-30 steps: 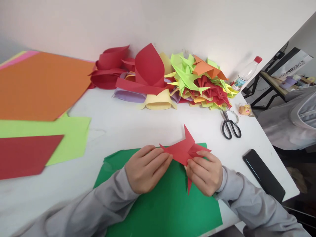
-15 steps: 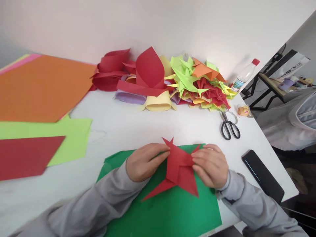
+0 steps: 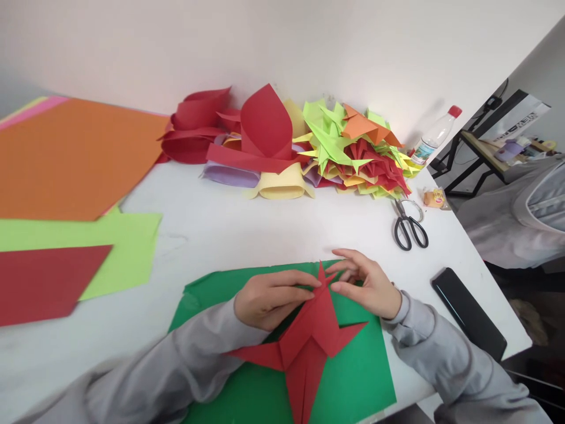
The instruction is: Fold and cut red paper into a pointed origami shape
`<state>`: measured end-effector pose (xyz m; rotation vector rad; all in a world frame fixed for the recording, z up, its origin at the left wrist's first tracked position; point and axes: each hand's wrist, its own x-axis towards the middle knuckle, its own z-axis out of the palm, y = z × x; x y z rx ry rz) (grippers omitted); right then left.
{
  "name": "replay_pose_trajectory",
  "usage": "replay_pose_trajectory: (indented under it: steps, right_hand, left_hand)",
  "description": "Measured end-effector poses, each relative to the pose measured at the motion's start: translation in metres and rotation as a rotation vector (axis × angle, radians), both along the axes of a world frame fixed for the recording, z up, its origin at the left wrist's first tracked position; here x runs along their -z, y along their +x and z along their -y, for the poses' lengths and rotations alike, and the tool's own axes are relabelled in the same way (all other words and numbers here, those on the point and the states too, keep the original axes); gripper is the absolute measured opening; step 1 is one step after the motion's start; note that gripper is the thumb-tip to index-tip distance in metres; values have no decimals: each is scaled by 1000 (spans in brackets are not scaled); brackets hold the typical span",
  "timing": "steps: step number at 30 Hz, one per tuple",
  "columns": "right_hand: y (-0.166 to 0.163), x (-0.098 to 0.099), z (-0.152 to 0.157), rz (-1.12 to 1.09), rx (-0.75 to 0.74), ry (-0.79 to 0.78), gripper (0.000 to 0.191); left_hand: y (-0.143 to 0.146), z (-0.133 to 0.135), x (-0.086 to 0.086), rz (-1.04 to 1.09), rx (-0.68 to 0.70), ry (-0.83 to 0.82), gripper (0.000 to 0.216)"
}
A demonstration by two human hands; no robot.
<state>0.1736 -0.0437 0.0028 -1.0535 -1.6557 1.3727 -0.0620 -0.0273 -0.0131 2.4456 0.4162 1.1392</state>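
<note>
A red folded-paper figure (image 3: pixel 311 330) with several pointed arms lies over a green sheet (image 3: pixel 353 377), its narrow forked tip pointing away from me. My left hand (image 3: pixel 273 297) pinches the figure's upper edge just below that tip, thumb and fingers together. On the other side, my right hand (image 3: pixel 364 282) is open, thumb and fingers apart around the forked tip. Whether its fingertips touch the paper, I cannot tell. One long arm of the figure reaches left under my left sleeve, and a wider one hangs toward me.
Along the wall stand rolled red paper shapes (image 3: pixel 267 126) and a heap of folded-paper figures (image 3: pixel 353 147). Coloured sheets (image 3: pixel 79 159) lie left. At right are scissors (image 3: pixel 410 227), a wrapped snack (image 3: pixel 435 198), a bottle (image 3: pixel 435 138) and a black phone (image 3: pixel 468 312).
The red figure has turned and shifted toward me, its forked tip now between my hands. My right hand has let go of its right arm and opened near the tip.
</note>
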Motion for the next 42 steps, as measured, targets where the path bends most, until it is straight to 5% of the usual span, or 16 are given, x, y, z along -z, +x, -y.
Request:
replay_pose_trajectory:
  steps: [7,12,14,19,22,25,32,37,42]
  right_hand:
    - [-3,0,-4,-160,103,-155,43]
    - [6,-4,-17,-219,387,-155,38]
    - [6,-5,-19,-243,452,-175,44]
    - [-2,-3,-9,-234,453,-265,44]
    - [-6,-3,2,-127,376,-253,28]
    - [-5,-5,10,52,278,-106,21]
    - [0,-12,11,499,103,513,33]
    - [-2,-9,13,598,52,635,20]
    - [0,-13,11,616,61,723,16]
  left_hand:
    - [-7,-7,0,-21,-49,62,25]
    - [-32,-32,-1,47,-445,-21,22]
    - [-33,-32,-4,111,-545,62,23]
    - [-6,1,-6,-20,-326,191,19]
    - [7,18,1,-130,-372,207,22]
    - [8,19,6,-216,-417,188,25]
    - [10,21,7,-214,-478,187,39]
    - [22,25,6,-197,-590,264,34]
    - [18,21,-1,-210,-552,347,24]
